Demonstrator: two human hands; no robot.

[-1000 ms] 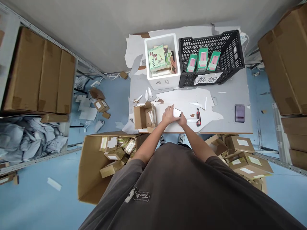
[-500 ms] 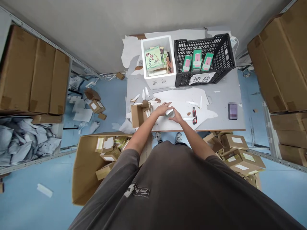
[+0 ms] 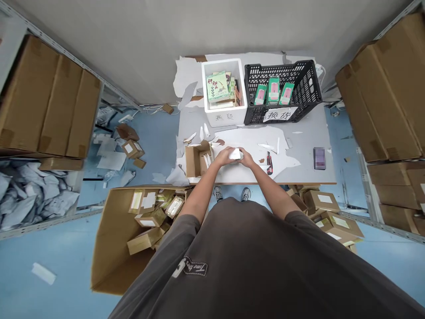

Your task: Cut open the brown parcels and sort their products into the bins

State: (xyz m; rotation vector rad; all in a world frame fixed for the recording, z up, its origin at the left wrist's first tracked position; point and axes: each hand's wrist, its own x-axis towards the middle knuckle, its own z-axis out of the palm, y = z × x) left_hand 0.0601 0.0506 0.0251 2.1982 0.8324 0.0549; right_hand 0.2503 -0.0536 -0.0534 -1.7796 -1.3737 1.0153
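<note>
Between my two hands is a small white box (image 3: 234, 154), held above the near part of the table (image 3: 299, 146). My left hand (image 3: 224, 156) grips its left side, and my right hand (image 3: 245, 157) closes on the right side. Its print is too small to read. Just left of my left hand stands an opened cardboard box (image 3: 193, 162) with white paper inside. A red and black box cutter (image 3: 269, 163) lies to the right of my right hand, near torn white paper scraps (image 3: 265, 146).
Behind my hands stand a white foam box (image 3: 224, 118) of small packages and a black plastic crate (image 3: 299, 113) with pink-green boxes. A phone (image 3: 319, 158) lies at the table's right. A large carton (image 3: 109, 239) of parcels is at my lower left; shelves with cartons (image 3: 53, 102) flank both sides.
The small box has turned in my hands, so a white face now points up. My left hand has shifted to its side. The whole view has moved slightly.
</note>
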